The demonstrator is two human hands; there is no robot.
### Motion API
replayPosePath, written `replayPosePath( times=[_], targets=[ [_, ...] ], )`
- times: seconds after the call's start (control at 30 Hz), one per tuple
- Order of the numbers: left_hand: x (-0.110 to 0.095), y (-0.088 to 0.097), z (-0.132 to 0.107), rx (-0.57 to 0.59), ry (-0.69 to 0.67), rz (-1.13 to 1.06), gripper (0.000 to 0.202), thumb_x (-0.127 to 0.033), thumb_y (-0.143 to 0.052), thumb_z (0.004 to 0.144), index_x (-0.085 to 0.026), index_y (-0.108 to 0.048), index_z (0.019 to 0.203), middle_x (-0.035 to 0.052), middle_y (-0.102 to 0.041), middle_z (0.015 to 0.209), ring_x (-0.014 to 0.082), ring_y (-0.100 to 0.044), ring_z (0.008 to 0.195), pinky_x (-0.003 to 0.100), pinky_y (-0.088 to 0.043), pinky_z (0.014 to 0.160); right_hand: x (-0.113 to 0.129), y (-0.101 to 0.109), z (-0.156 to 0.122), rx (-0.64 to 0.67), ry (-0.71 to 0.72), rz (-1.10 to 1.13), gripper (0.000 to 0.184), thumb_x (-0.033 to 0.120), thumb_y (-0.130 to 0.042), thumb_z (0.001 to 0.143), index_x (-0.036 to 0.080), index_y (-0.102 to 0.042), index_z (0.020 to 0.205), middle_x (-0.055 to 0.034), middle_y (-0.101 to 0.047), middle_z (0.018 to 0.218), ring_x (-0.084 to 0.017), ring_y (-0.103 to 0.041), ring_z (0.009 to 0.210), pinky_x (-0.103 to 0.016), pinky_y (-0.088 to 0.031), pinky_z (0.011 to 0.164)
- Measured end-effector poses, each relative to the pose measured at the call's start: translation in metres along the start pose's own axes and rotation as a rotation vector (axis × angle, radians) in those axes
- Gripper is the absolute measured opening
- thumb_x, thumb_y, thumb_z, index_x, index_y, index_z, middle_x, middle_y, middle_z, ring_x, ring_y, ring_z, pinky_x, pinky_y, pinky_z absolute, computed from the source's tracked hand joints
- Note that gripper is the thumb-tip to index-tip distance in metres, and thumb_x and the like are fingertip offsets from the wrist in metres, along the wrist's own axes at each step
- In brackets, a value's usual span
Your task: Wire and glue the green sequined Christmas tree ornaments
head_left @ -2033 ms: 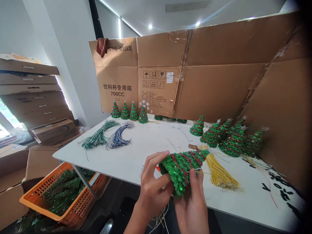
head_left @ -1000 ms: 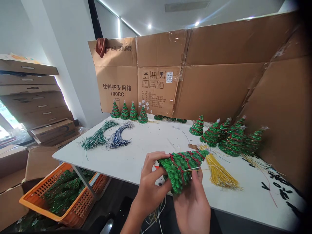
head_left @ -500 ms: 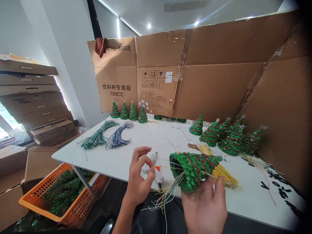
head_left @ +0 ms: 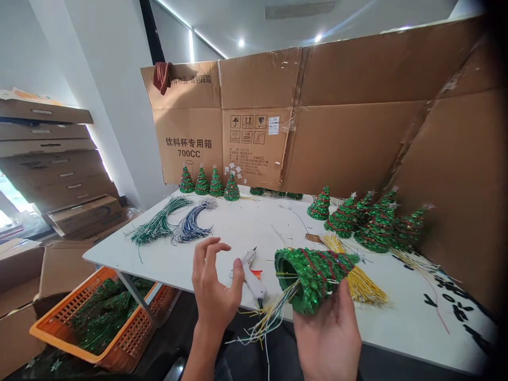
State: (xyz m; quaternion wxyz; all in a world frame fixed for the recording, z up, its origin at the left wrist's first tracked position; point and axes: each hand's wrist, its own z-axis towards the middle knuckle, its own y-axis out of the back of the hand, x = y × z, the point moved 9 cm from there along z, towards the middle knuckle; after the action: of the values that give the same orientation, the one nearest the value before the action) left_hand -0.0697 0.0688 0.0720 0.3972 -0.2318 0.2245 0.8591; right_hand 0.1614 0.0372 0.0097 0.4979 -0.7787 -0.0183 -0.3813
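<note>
Sequin tree cone, open base toward 9 o'clock, lies tilted in the cupped right hand, wire ends trailing clear; the empty left hand, fingers spread, is just beside a hot glue gun.

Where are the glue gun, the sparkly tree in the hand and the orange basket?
Glue gun (head_left: pixel 254 283), head view, on its white body.
Sequin tree (head_left: pixel 315 280), head view, on its green side.
Orange basket (head_left: pixel 66 298), head view, on its rim.

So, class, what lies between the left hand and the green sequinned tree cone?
In the head view, a white hot glue gun lies on the table between the left hand and the green sequinned tree cone.
</note>
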Motion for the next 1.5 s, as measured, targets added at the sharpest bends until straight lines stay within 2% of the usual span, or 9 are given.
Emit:
replayPosePath(
  times=[0.1, 0.3, 0.5, 0.63, 0.73, 0.87, 1.07, 1.33, 1.5],
  targets=[
    [-0.024, 0.006, 0.0, -0.028, -0.083, -0.001, 0.02, -0.02, -0.074, 0.095, -0.024, -0.069, 0.114, 0.0115, -0.062, 0.127, 0.0325, -0.06, 0.125, 0.052, -0.048, 0.108, -0.003, -0.002, -0.001, 0.014, -0.005, -0.017, 0.056, 0.059, -0.078, 0.09, 0.042, -0.07, 0.143, 0.0041, -0.07, 0.152, -0.024, -0.06, 0.146, -0.047, -0.048, 0.121],
    [-0.066, -0.027, -0.014, 0.365, -0.212, -0.175, 0.022, -0.012, -0.071, 0.099, -0.029, -0.076, 0.112, 0.0092, -0.065, 0.136, 0.0299, -0.058, 0.129, 0.048, -0.055, 0.105, -0.013, -0.004, -0.003, 0.044, -0.057, -0.027, 0.066, 0.061, -0.083, 0.086, 0.043, -0.067, 0.147, 0.0033, -0.074, 0.146, -0.023, -0.065, 0.136, -0.036, -0.057, 0.096],
    [-0.079, -0.023, -0.019, 0.407, -0.299, 0.083, 0.037, -0.009, -0.072, 0.096, -0.029, -0.073, 0.126, 0.0136, -0.057, 0.152, 0.039, -0.052, 0.138, 0.06, -0.059, 0.104, -0.018, -0.001, -0.006, 0.021, -0.098, -0.005, 0.066, 0.065, -0.085, 0.082, 0.042, -0.071, 0.142, 0.0027, -0.078, 0.138, -0.022, -0.068, 0.13, -0.031, -0.057, 0.086],
    [-0.087, -0.021, -0.027, 0.539, -0.351, 0.075, 0.046, -0.009, -0.067, 0.096, -0.027, -0.066, 0.139, 0.0165, -0.049, 0.162, 0.041, -0.046, 0.146, 0.064, -0.06, 0.108, -0.023, 0.001, -0.007, 0.015, -0.151, 0.0, 0.074, 0.064, -0.088, 0.079, 0.043, -0.067, 0.146, 0.0037, -0.078, 0.138, -0.021, -0.069, 0.129, -0.03, -0.057, 0.087],
    [-0.089, -0.024, -0.029, 0.585, -0.349, 0.043, 0.042, -0.004, -0.061, 0.097, -0.024, -0.066, 0.133, 0.0183, -0.044, 0.165, 0.0409, -0.043, 0.149, 0.065, -0.06, 0.11, -0.023, -0.002, -0.006, 0.046, -0.144, -0.008, 0.075, 0.063, -0.087, 0.08, 0.043, -0.065, 0.149, 0.0037, -0.077, 0.141, -0.021, -0.07, 0.127, -0.031, -0.058, 0.09],
    [-0.078, -0.036, -0.027, 0.557, -0.222, -0.083, 0.024, -0.004, -0.061, 0.101, -0.025, -0.07, 0.109, 0.0127, -0.042, 0.166, 0.0361, -0.044, 0.151, 0.058, -0.059, 0.113, -0.021, -0.006, -0.007, 0.061, -0.122, -0.015, 0.075, 0.062, -0.084, 0.082, 0.04, -0.063, 0.151, 0.0003, -0.075, 0.145, -0.025, -0.07, 0.13, -0.039, -0.058, 0.099],
    [-0.06, -0.046, -0.026, 0.322, -0.124, -0.272, 0.026, 0.0, -0.068, 0.094, -0.025, -0.072, 0.09, 0.006, -0.053, 0.156, 0.0318, -0.054, 0.141, 0.053, -0.055, 0.112, -0.024, -0.009, -0.009, 0.094, -0.127, 0.011, 0.073, 0.059, -0.084, 0.084, 0.041, -0.062, 0.152, 0.0006, -0.076, 0.144, -0.024, -0.07, 0.132, -0.038, -0.059, 0.103],
    [-0.053, -0.043, -0.024, 0.172, -0.114, -0.327, 0.027, 0.003, -0.07, 0.088, -0.02, -0.069, 0.074, 0.0061, -0.063, 0.146, 0.0296, -0.063, 0.129, 0.045, -0.057, 0.1, -0.029, -0.013, -0.013, 0.167, -0.116, 0.033, 0.073, 0.052, -0.087, 0.086, 0.049, -0.059, 0.153, 0.0043, -0.074, 0.146, -0.021, -0.069, 0.135, -0.033, -0.06, 0.099],
    [-0.048, -0.038, -0.023, 0.122, -0.069, -0.371, 0.025, 0.001, -0.074, 0.087, -0.022, -0.077, 0.081, 0.0077, -0.065, 0.137, 0.0272, -0.066, 0.123, 0.041, -0.058, 0.097, -0.035, -0.018, -0.019, 0.176, -0.149, 0.068, 0.072, 0.047, -0.091, 0.082, 0.045, -0.063, 0.148, 0.0034, -0.07, 0.151, -0.022, -0.068, 0.135, -0.036, -0.059, 0.103]
  ],
)
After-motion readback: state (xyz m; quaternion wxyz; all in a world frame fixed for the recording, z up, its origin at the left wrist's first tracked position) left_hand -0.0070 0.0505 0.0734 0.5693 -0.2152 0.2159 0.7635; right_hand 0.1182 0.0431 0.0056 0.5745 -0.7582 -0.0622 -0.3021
